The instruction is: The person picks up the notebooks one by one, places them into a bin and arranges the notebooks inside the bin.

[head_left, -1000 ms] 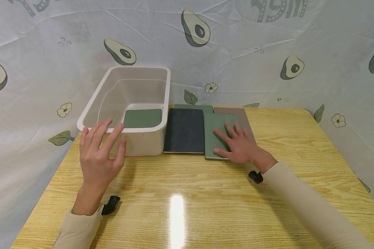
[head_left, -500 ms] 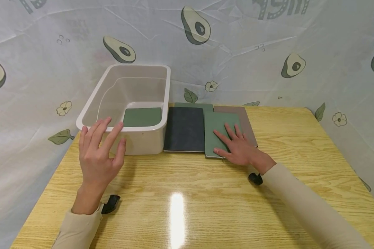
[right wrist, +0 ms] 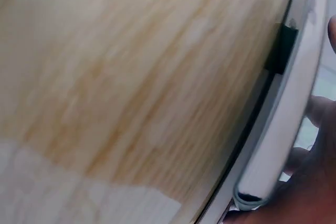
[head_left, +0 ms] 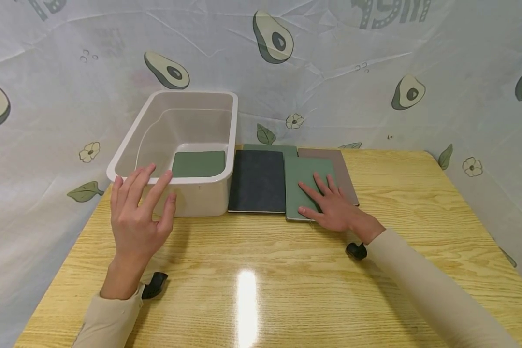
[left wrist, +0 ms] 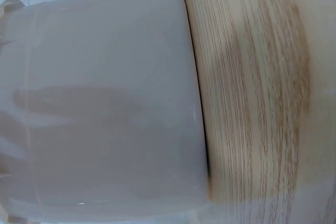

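Tabletop point(head_left: 261, 251): left hand point(head_left: 141, 217) by tub point(head_left: 200, 198), right hand point(head_left: 334, 210) on green notebook point(head_left: 303, 176) beside dark notebook point(head_left: 256, 181), both grips slack.

White glare point(head_left: 247, 309) streaks the table point(head_left: 313, 285); the right wrist view looks blurred.
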Available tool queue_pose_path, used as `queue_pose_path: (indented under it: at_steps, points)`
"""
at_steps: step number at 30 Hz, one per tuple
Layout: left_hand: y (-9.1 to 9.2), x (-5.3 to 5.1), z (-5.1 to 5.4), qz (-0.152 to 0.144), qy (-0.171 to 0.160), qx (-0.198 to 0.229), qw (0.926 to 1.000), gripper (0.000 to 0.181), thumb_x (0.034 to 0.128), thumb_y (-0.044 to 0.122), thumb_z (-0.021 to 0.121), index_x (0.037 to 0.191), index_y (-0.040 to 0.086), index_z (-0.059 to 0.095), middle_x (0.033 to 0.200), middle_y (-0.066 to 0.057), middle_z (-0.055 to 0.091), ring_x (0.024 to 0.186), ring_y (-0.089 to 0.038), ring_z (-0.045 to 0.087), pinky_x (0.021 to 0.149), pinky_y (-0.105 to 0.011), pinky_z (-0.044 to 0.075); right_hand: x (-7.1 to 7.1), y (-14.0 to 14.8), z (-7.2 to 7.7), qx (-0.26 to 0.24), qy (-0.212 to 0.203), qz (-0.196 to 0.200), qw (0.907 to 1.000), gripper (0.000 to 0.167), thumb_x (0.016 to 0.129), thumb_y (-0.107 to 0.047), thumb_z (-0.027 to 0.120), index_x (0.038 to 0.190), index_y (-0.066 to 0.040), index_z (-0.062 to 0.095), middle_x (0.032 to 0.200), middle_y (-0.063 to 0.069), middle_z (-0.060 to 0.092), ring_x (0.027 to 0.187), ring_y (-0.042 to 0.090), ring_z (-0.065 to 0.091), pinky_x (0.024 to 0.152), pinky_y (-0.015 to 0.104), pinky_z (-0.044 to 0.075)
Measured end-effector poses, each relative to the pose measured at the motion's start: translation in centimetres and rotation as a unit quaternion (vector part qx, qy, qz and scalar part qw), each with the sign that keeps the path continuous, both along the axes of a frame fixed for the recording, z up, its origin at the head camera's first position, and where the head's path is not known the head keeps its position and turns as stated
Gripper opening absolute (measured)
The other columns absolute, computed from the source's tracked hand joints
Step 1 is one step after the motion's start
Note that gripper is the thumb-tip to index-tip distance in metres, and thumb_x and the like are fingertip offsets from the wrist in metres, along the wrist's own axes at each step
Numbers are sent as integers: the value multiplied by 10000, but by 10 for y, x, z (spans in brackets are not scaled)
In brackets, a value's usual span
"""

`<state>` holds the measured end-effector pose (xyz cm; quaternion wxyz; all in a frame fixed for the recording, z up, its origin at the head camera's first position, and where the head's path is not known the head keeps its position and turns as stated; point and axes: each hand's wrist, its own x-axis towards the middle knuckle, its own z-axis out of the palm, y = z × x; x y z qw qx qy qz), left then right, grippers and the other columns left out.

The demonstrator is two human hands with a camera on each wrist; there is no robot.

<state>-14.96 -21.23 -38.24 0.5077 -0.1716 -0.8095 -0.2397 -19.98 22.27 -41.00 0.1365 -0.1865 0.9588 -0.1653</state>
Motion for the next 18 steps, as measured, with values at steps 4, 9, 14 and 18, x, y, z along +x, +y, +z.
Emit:
queue_pose_path:
  at_steps: [4, 9, 14, 18]
  points:
    - [0, 0, 0, -9, 1, 5, 10000, 402, 905, 175, 700, 1301, 141, 765, 1384, -199, 704, 1309, -448, 614, 1234, -657, 326, 1, 4, 5, -597, -141, -84, 9981, 747, 1102, -541, 458, 1720, -229, 175, 1789, 234, -44, 1628, 539, -129, 1226, 812, 48]
    - [0, 0, 0, -19, -14, -14, 10000, 406, 911, 180, 697, 1309, 140, 761, 1390, -202, 701, 1330, -438, 608, 1237, -659, 322, 1, 16, 19, -1792, -631, -533, 9803, 719, 1126, -521, 405, 1721, -204, 156, 1802, 188, -1, 1666, 459, -34, 1266, 748, 100]
    - [-1, 0, 0, -7, -36, -29, 10000, 406, 914, 181, 695, 1313, 139, 759, 1395, -203, 698, 1334, -438, 606, 1238, -662, 320, -1, 33, 32, -3168, -1326, -1078, 9330, 746, 1125, -574, 317, 1727, -207, 73, 1814, 111, -17, 1680, 391, -15, 1298, 693, 119]
    - [-1, 0, 0, -13, -27, -17, 10000, 404, 912, 172, 701, 1311, 140, 760, 1395, -201, 698, 1336, -435, 606, 1236, -662, 321, 1, 48, 36, -4538, -2113, -1354, 8550, 806, 1114, -604, 278, 1719, -186, -51, 1796, 143, -139, 1666, 388, -115, 1312, 651, 44]
